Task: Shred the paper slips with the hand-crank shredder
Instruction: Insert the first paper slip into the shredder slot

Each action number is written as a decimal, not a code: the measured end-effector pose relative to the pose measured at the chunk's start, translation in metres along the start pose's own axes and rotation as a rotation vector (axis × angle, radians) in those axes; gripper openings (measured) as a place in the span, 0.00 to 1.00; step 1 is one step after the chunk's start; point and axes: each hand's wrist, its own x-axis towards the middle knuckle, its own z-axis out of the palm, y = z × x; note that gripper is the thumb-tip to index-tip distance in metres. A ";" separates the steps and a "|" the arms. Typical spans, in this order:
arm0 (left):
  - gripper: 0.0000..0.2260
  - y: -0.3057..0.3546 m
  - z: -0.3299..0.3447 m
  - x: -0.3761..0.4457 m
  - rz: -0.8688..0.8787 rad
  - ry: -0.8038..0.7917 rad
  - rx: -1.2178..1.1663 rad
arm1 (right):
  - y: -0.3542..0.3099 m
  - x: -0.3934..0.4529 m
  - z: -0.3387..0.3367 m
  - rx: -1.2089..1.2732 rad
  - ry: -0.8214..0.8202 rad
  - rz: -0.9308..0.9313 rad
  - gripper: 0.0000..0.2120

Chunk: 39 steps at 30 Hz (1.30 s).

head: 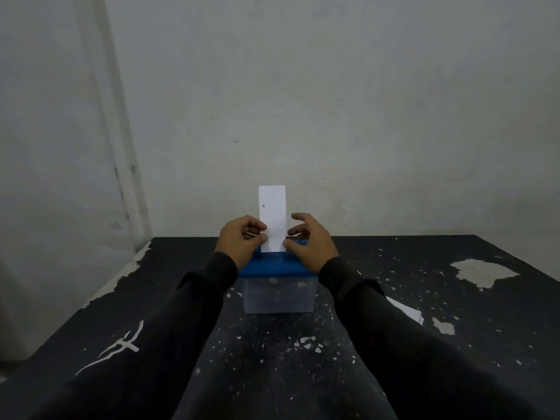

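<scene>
On the scuffed table (pixel 394 268), the shredder (pixel 277 283) sits square before you so both hands reach its slot. At 12 o'clock a slip (pixel 272 218) stands upright in it: your left hand (pixel 239 241) pinches its edge, your right hand (pixel 312 241) steadies it, thumb touching, fingers spread. Spare slips (pixel 407 312) wait at 4 o'clock.

Long black sleeves (pixel 194 298) cover both arms.

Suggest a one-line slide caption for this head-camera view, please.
Both hands, left and right, steady an upright paper slip in the blue-topped shredder on a dark table.
</scene>
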 end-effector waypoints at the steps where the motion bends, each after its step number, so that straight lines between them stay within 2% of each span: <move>1: 0.06 -0.002 -0.001 0.001 -0.009 0.023 -0.003 | 0.005 -0.001 0.001 -0.079 0.008 -0.019 0.27; 4: 0.07 -0.008 -0.003 0.002 -0.030 0.076 -0.031 | 0.016 -0.006 0.000 -0.192 -0.029 0.025 0.29; 7: 0.06 -0.008 -0.005 0.004 -0.053 0.098 -0.046 | 0.019 -0.012 -0.006 -0.116 -0.106 0.123 0.31; 19: 0.10 -0.006 -0.008 0.002 -0.117 0.041 -0.035 | 0.015 -0.020 -0.010 -0.050 -0.133 0.170 0.32; 24: 0.13 -0.008 -0.008 -0.002 -0.102 0.053 -0.017 | 0.019 -0.028 -0.014 -0.110 -0.092 0.122 0.45; 27: 0.13 -0.008 -0.007 -0.002 -0.097 0.068 0.000 | 0.029 -0.041 -0.018 -0.127 -0.046 0.194 0.49; 29: 0.13 -0.007 -0.006 -0.002 -0.101 0.070 0.003 | 0.036 -0.047 -0.024 -0.163 -0.081 0.218 0.52; 33: 0.13 -0.005 -0.004 -0.003 -0.104 0.066 0.024 | 0.040 -0.057 -0.031 -0.127 -0.123 0.213 0.47; 35: 0.13 -0.005 -0.003 -0.003 -0.100 0.070 0.040 | 0.038 -0.059 -0.033 -0.137 -0.133 0.204 0.48; 37: 0.14 -0.005 -0.001 -0.003 -0.086 0.065 0.072 | 0.033 -0.058 -0.036 -0.165 -0.117 0.205 0.48; 39: 0.14 -0.006 0.001 -0.004 -0.063 0.063 0.103 | 0.029 -0.058 -0.040 -0.203 -0.089 0.188 0.43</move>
